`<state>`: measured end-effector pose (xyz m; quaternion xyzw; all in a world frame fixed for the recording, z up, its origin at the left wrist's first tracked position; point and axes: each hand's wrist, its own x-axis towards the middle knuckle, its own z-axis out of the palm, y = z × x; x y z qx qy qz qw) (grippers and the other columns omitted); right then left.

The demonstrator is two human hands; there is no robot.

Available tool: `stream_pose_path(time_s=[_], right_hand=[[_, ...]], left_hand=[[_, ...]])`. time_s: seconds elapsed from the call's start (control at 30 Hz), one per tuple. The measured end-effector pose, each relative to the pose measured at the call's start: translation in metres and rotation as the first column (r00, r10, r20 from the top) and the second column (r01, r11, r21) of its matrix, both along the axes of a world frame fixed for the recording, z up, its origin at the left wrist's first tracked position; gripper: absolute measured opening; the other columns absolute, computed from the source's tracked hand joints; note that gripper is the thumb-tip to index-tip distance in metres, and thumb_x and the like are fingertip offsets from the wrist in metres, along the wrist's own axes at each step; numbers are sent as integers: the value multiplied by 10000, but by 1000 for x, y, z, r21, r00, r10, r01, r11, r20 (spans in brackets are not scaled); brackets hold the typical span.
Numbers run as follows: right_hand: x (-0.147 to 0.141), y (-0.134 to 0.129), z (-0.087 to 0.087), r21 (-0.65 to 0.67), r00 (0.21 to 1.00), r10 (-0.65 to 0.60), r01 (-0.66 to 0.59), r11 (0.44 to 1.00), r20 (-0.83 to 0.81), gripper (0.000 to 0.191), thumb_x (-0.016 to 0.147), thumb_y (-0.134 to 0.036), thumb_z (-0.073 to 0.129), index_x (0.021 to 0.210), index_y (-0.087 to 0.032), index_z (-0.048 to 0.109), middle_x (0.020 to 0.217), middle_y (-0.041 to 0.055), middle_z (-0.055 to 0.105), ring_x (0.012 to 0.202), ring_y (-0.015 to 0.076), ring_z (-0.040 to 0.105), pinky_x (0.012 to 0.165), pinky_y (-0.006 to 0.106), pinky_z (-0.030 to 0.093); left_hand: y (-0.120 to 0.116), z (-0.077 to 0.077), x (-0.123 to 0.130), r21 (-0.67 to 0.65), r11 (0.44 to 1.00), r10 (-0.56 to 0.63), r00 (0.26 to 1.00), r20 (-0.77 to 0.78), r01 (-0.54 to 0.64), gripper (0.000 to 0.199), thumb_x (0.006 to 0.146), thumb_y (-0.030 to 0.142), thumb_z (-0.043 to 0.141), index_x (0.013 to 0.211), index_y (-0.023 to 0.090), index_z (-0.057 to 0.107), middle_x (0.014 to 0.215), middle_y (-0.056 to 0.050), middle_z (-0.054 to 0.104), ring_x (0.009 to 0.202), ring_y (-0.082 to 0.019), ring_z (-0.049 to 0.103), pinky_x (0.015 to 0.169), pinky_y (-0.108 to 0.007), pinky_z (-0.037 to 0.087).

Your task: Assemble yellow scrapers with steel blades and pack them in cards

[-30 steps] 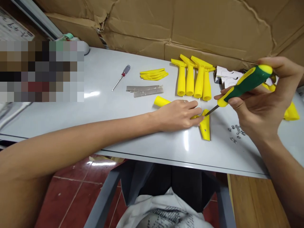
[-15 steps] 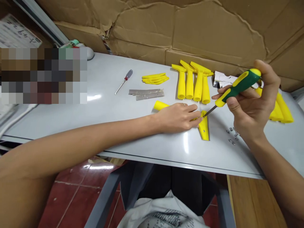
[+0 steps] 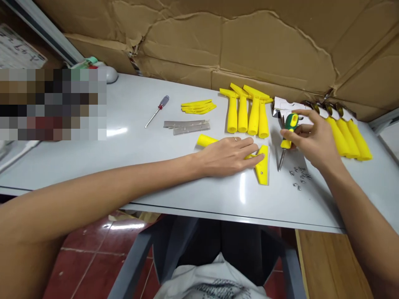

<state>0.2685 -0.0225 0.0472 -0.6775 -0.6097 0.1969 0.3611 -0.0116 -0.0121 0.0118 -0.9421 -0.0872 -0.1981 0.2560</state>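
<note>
My left hand (image 3: pixel 229 157) lies over a yellow scraper (image 3: pixel 261 172), its fingers wrapped on the neck. The scraper lies on its side with the handle end poking out to the left and a metal blade along the right edge of its head. A screw shows in that head. In my right hand (image 3: pixel 318 139) is a green and yellow screwdriver (image 3: pixel 290 128), tip pointing down, to the right of the scraper and apart from it. Small loose screws (image 3: pixel 301 175) lie on the table just below the right hand.
Several yellow scraper bodies (image 3: pixel 248 110) stand in a row behind. More yellow handles (image 3: pixel 349 137) lie at right by a white box (image 3: pixel 289 107). Flat yellow pieces (image 3: pixel 198 106), metal blades (image 3: pixel 187 126) and a small screwdriver (image 3: pixel 157 111) lie left. Cardboard (image 3: pixel 187 45) lines the table's back.
The screwdriver has come away from the scraper's head, moving right and turning more upright. My right hand has lowered. The left hand stays on the scraper.
</note>
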Motion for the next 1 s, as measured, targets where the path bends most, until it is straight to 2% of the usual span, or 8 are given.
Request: stream_pose_path(time_s=[0.23,0.33,0.4,0.5,0.6,0.83,0.93,1.0], right_hand=[[-8,-4,-1,-157,976,132,-105,982,174,539,826,-614,795,1217,-247,742,603,-5,703,560,238,687,602,397,583],[4,0,3,-67,960,85,-69,995,266,395,886,-512,745,1173,-243,776,692,28,742,637,240,702,702,427,593],[20,5,7,69,924,45,-77,995,381,361,873,-397,749,1192,-232,786,910,80,798,780,264,733,838,483,597],[47,13,6,107,776,195,-320,941,600,566,836,-252,738,1402,-261,713,1380,138,725,1269,389,632,1133,616,475],[65,21,-3,16,691,283,-393,919,666,840,786,-148,717,1598,-274,544,1475,179,646,1462,448,454,1210,677,393],[67,26,-8,-1,646,264,-377,926,716,962,770,-156,729,1661,-357,427,1260,157,632,1316,471,504,1089,724,455],[65,24,-1,34,651,242,-382,924,719,887,792,-227,778,1617,-385,492,1244,151,610,1253,462,524,1052,725,469],[64,22,3,43,673,253,-391,919,695,785,805,-266,796,1549,-382,573,1264,149,618,1259,462,537,1068,716,465]], left_hand=[[0,-2,1,-13,999,-30,1000,4,30,384,1070,89,510,1450,133,541,1111,-106,727,1059,-207,663,751,-308,522],[1,-2,1,-14,1000,-14,1000,-9,14,377,1074,86,492,1444,135,543,1118,-104,726,1064,-204,657,745,-307,523],[1,-2,2,-18,1000,-13,1000,-5,13,340,1071,79,489,1396,134,572,1103,-101,725,1048,-202,656,735,-304,519],[2,-3,3,-36,999,-10,1000,17,11,296,1070,79,491,1340,134,598,1078,-95,722,1019,-196,655,709,-293,504],[4,-6,3,-35,999,-14,999,38,15,278,1075,89,491,1322,140,606,1061,-87,722,1000,-193,655,717,-289,504],[5,-8,7,-96,995,7,997,77,0,361,1114,438,530,1310,156,641,1014,-78,735,961,-213,657,744,-320,506],[1,0,10,-278,957,97,995,23,-87,411,1077,507,587,1295,169,673,1053,-80,767,1035,-241,674,766,-328,496],[-2,8,11,-468,871,162,987,-16,-150,360,1074,466,615,1279,180,690,1127,-81,779,1098,-256,683,808,-339,499]])
